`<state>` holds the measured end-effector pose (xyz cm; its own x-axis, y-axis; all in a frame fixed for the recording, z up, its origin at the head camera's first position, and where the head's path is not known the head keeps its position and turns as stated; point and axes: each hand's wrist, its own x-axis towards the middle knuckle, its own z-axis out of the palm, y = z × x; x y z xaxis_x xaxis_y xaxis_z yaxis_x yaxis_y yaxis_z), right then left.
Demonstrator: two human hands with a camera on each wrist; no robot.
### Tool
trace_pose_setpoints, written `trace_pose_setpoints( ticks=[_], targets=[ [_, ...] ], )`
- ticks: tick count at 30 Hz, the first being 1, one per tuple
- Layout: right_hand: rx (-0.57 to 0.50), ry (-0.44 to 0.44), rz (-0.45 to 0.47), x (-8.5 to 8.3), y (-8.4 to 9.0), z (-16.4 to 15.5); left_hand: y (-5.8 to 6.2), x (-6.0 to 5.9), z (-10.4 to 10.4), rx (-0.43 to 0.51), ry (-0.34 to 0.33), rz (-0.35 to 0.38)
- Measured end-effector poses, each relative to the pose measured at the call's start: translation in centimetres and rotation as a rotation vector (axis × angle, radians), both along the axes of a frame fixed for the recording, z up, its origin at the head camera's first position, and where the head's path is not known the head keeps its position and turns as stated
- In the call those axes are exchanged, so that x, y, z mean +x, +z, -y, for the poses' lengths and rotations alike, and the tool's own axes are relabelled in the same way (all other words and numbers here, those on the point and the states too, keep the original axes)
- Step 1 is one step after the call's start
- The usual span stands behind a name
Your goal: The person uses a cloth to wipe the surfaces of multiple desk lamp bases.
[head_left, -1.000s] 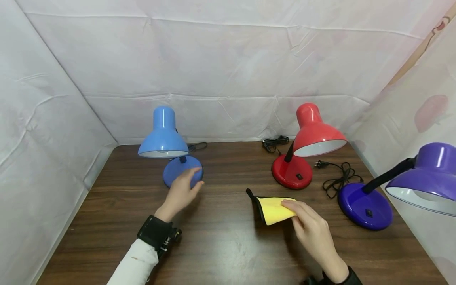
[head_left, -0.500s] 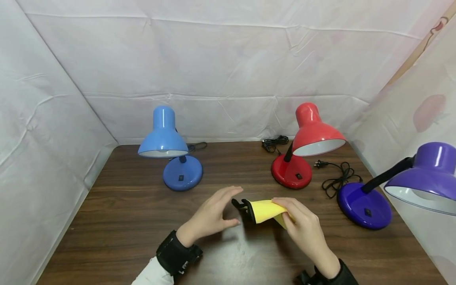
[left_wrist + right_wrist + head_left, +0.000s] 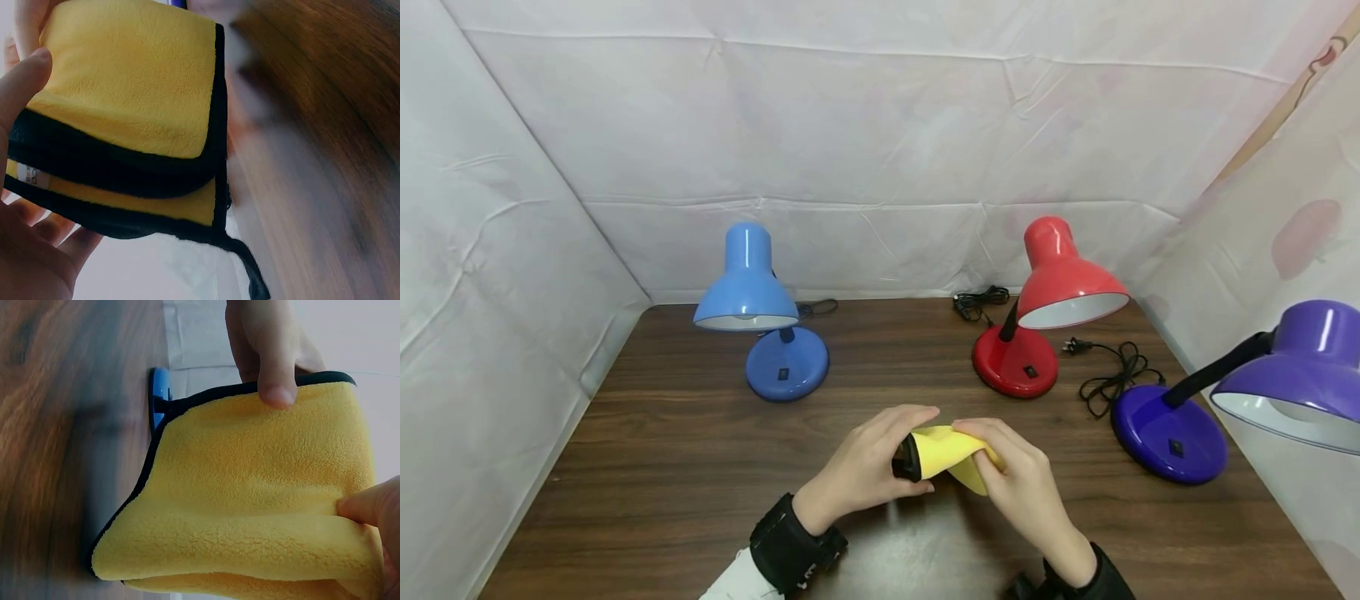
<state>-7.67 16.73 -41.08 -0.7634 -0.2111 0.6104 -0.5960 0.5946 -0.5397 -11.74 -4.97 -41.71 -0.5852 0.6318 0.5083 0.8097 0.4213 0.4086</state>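
A folded yellow cleaning cloth (image 3: 942, 448) with black edging is held up over the table between both hands. My right hand (image 3: 1028, 479) pinches its right part between thumb and fingers. At the black-edged left end, my left hand (image 3: 863, 462) has its thumb on one side and its fingers on the other. The left wrist view shows plush yellow layers of the cloth (image 3: 131, 75), a small white label (image 3: 32, 176) and a black hanging loop (image 3: 250, 269). From the right wrist, the left thumb (image 3: 278, 387) lies over the cloth's edge.
Behind the hands, a blue desk lamp (image 3: 786, 365) stands at the back left and a red one (image 3: 1015, 362) at the back right. A purple lamp (image 3: 1168, 433) stands at the right edge, near a coiled black cord (image 3: 1123, 375). White sheeting (image 3: 865, 125) surrounds the brown wooden table (image 3: 662, 467).
My left hand has come from over the blue lamp's base, rightward and toward me, to the cloth's black edge. The cloth, in my right hand, has shifted slightly left and folded over more.
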Motion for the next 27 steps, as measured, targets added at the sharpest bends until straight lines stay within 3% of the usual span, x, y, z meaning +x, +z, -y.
trace_pose_setpoints(
  ticks=[9, 15, 22, 27],
  targets=[
    [-0.034, 0.054, -0.01, 0.0, -0.3, 0.3, -0.2, 0.0, 0.6, 0.112, 0.024, -0.04],
    [-0.031, 0.072, -0.01, -0.1, -0.6, 0.5, -0.1, 0.2, 1.2, 0.13, 0.048, -0.081],
    [-0.01, 0.06, 0.067, -0.1, -0.9, 0.4, 0.3, 0.5, 1.9, 0.146, 0.119, -0.057],
    [-0.02, 0.062, 0.044, -0.4, -0.9, 0.0, 0.2, 0.6, 2.6, 0.141, 0.189, -0.052]
  ],
)
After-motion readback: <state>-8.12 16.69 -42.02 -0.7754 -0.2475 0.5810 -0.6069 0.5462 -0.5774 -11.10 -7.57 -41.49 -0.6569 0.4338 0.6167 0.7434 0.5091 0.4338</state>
